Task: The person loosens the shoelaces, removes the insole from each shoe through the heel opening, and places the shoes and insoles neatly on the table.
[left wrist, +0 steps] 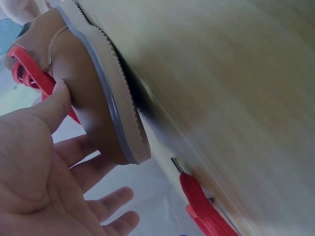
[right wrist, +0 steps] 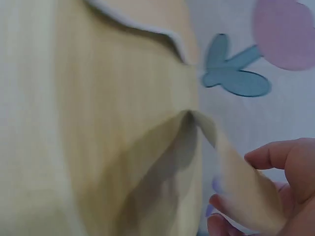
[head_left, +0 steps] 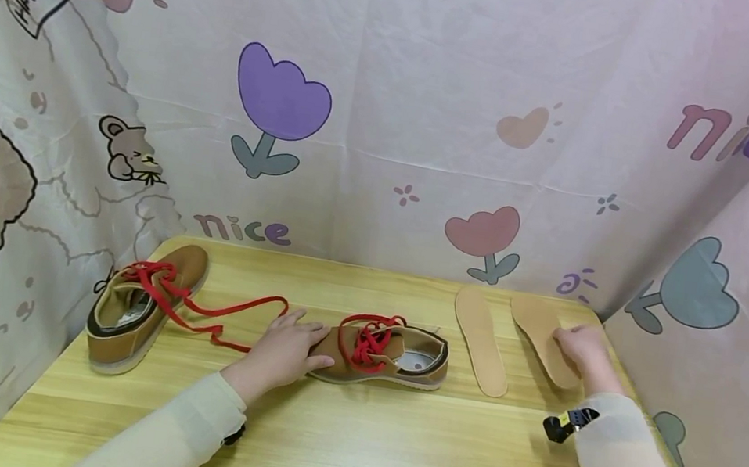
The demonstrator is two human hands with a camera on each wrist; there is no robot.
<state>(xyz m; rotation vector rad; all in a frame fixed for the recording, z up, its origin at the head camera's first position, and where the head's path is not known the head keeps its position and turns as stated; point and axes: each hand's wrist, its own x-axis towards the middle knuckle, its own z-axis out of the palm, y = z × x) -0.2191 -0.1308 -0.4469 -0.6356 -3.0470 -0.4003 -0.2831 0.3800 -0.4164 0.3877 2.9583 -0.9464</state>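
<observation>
My left hand [head_left: 286, 350] rests at the toe of a brown shoe [head_left: 335, 343] with red laces, fingers spread. In the left wrist view its thumb [left wrist: 61, 96] touches the shoe's upper; two fingers reach behind the toe, the others stick out past it. With my right hand [head_left: 582, 350] I pinch the side of a tan insole [head_left: 542, 330] between thumb and fingers. That insole is tipped up on the table in the right wrist view, its lower end bending at the tabletop. Another insole [head_left: 482, 342] lies flat between the shoe and my right hand.
A matching brown shoe [head_left: 121, 346] stands at the table's left end. Its long red lace [head_left: 232, 313] trails toward my left hand. Patterned cloth [head_left: 380, 187] hangs behind and beside the wooden table [head_left: 388, 456]. Each wrist bears a small black device [head_left: 558, 427].
</observation>
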